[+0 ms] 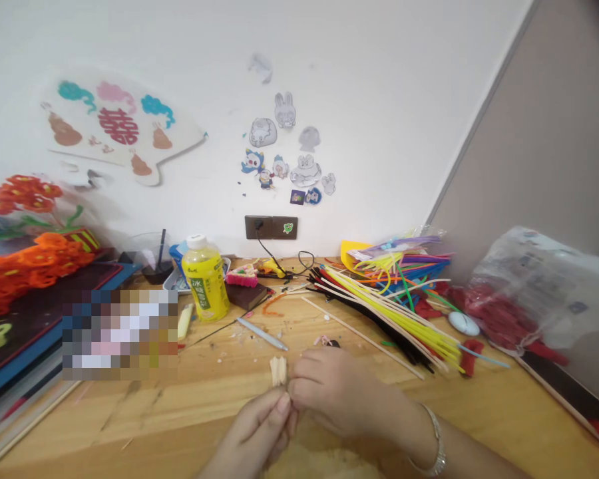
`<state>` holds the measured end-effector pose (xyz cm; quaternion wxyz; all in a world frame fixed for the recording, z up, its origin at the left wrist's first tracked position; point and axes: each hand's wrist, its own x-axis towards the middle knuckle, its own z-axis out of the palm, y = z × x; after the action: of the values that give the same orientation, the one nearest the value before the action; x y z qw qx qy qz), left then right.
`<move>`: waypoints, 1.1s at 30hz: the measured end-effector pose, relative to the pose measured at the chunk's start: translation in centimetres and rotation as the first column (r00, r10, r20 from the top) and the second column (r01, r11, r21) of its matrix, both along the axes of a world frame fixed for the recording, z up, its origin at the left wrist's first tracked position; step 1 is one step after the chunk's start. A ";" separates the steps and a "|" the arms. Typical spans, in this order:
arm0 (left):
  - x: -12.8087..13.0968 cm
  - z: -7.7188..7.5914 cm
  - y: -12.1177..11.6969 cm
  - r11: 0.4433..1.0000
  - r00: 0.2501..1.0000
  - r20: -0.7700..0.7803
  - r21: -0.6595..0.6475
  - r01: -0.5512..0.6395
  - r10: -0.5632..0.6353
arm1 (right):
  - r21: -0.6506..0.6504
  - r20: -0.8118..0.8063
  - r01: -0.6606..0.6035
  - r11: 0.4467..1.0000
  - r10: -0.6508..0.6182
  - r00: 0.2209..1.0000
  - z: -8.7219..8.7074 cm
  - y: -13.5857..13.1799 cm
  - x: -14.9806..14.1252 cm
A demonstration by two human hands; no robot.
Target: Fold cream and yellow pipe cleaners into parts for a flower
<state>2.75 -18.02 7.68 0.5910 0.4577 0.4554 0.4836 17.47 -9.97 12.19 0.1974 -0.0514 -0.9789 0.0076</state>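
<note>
A short bundle of cream pipe cleaners [278, 370] stands up between my hands, low over the wooden table. My left hand [254, 429] pinches it near its lower end with thumb and fingers. Against it on the right is my right hand [337, 392], its fingers curled closed and meeting my left fingertips. Whatever lies inside the right fingers is hidden. A pale strip partly shows below the left hand, too blurred to name. Just behind the right hand lies a small dark and pink item [328, 342], mostly covered.
Loose yellow, black and cream pipe cleaners [404, 316] spread at the right, beside a white computer mouse [464, 323] and a plastic bag [539, 293]. A grey pen [262, 334] lies ahead. Leftward are a yellow drink bottle [207, 279] and orange pipe-cleaner flowers [37, 269].
</note>
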 end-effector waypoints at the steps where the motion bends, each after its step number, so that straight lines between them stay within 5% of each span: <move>1: 0.0 0.0 0.1 0.999 0.999 0.048 -0.041 0.025 -0.023 | 0.009 0.001 -0.021 1.000 0.021 1.000 0.0 0.0 0.0; 4: -0.2 0.0 0.3 0.987 0.984 0.161 -0.122 0.100 -0.080 | -0.055 -0.047 -0.059 0.997 0.056 0.997 0.1 -0.3 0.1; 7: -0.3 0.0 0.2 0.984 0.972 0.216 -0.128 0.126 -0.096 | -0.306 -0.145 -0.077 0.949 0.034 0.989 0.2 -0.7 0.0; 12: -0.2 1.0 -0.5 0.984 0.970 0.213 -0.102 0.143 -0.119 | -0.749 -0.237 -0.094 0.656 -0.132 0.963 0.3 -1.0 -0.2; 20: -0.8 1.7 -0.5 0.993 0.990 0.102 -0.059 0.103 -0.097 | -0.912 -0.372 -0.278 0.301 -0.323 0.870 1.1 -0.1 1.1; 26: -0.8 2.0 -0.3 0.992 0.991 0.066 -0.051 0.115 -0.112 | -0.891 -0.454 -0.404 0.208 -0.383 0.805 2.1 0.1 2.0; 33: -1.0 1.8 -0.1 0.992 0.986 0.149 -0.095 0.085 -0.070 | -0.870 -0.485 -0.461 0.175 -0.478 0.732 3.2 0.0 2.1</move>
<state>1.77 -18.08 9.48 0.6634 0.4081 0.4170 0.4684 19.61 -10.00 15.37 0.4582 -0.1646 -0.5821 0.6512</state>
